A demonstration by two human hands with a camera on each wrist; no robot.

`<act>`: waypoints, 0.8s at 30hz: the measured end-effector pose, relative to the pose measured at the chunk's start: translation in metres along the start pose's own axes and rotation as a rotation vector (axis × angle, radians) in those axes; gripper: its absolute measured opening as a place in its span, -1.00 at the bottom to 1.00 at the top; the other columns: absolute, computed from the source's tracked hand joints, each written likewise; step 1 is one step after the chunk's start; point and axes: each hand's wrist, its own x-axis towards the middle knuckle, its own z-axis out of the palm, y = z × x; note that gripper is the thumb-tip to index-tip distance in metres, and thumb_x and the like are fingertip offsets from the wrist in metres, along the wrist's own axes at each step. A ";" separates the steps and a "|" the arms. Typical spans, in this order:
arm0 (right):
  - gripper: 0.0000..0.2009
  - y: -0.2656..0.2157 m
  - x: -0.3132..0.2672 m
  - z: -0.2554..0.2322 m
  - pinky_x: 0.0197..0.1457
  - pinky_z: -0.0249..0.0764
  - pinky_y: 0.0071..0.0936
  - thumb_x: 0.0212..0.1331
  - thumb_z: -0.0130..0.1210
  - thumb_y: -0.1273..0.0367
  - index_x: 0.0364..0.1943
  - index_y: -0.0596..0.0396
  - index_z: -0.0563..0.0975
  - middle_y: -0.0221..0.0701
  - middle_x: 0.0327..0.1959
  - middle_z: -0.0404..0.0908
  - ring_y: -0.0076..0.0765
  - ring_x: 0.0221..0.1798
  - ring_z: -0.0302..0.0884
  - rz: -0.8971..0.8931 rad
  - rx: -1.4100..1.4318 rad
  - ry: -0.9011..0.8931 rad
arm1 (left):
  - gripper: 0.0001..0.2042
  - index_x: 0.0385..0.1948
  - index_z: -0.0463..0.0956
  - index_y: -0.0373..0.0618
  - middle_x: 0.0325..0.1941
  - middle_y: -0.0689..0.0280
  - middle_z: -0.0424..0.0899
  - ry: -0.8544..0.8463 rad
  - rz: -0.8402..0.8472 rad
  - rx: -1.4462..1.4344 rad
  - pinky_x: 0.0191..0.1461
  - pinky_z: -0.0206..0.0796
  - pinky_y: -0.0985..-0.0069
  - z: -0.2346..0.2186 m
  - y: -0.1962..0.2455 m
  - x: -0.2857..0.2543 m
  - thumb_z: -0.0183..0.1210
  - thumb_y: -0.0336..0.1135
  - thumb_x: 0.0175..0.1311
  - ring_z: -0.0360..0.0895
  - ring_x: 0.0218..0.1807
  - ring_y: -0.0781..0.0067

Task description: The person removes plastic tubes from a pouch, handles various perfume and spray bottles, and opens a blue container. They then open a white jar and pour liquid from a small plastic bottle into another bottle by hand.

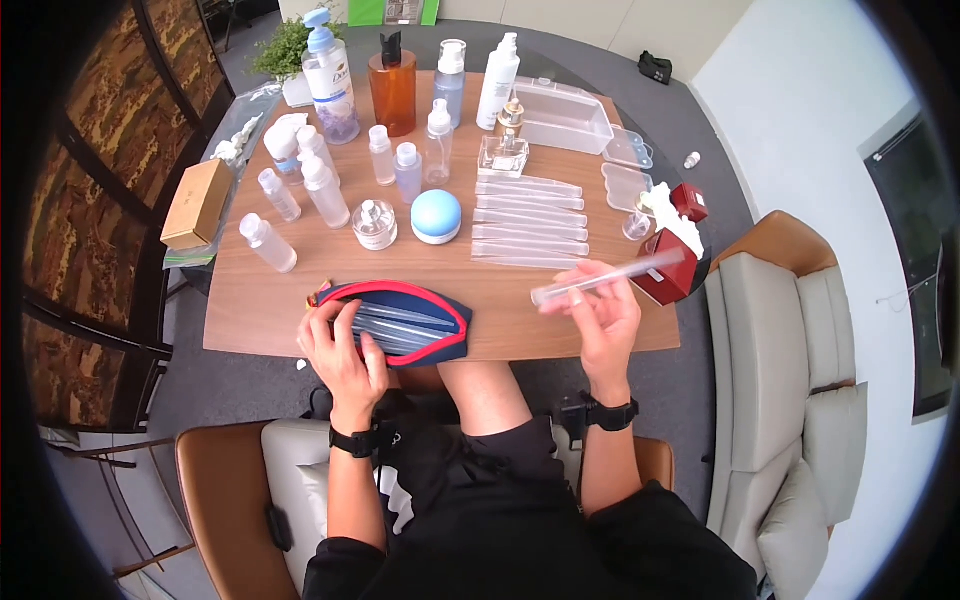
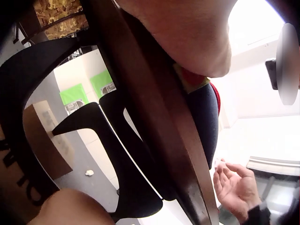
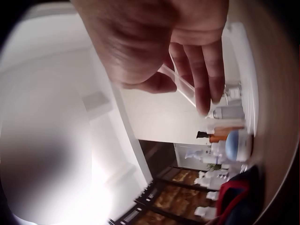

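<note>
My left hand grips the near left edge of a navy zip pouch with red trim, fingers reaching over its mouth. Several clear plastic tubes lie inside the open pouch. To the right, my right hand pinches one clear tube between thumb and fingers, above the table. The same tube crosses the fingers in the right wrist view. A row of similar clear tubes lies on the table beyond that hand. In the left wrist view, the table edge and the pouch's side show.
Bottles stand across the wooden table, including a pump bottle and an amber bottle. A blue-lidded jar sits behind the pouch. A clear bin stands at the back, a red box at right and a cardboard box at left.
</note>
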 end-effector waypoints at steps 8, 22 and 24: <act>-0.81 0.012 -0.010 0.007 -0.42 0.55 -0.55 0.38 0.36 0.43 -0.14 0.36 0.76 -0.28 -0.27 0.82 -0.54 -0.44 0.70 0.300 -0.360 0.068 | -0.57 0.08 0.61 -0.21 0.11 0.03 0.53 -0.032 -0.012 0.024 0.37 0.20 -0.04 0.001 0.000 0.001 0.13 -0.41 0.10 0.41 0.23 -0.14; -0.93 0.009 -0.015 0.001 -0.41 0.51 -0.32 0.21 0.39 0.47 -0.33 0.16 0.70 -0.31 -0.45 0.68 -0.20 -0.50 0.62 -0.188 -0.858 -0.098 | -0.61 0.04 0.65 -0.24 0.08 -0.01 0.57 -0.013 0.001 0.047 0.37 0.23 -0.01 0.002 0.001 0.001 0.10 -0.35 0.19 0.43 0.19 -0.13; -0.92 0.018 -0.016 -0.005 -0.31 0.58 -0.30 0.18 0.38 0.51 -0.27 0.15 0.71 -0.32 -0.39 0.71 -0.18 -0.38 0.68 -0.258 -0.822 -0.171 | -0.61 0.04 0.65 -0.24 0.08 -0.01 0.58 -0.010 0.005 0.049 0.37 0.23 -0.01 0.002 0.001 0.001 0.10 -0.34 0.19 0.44 0.19 -0.13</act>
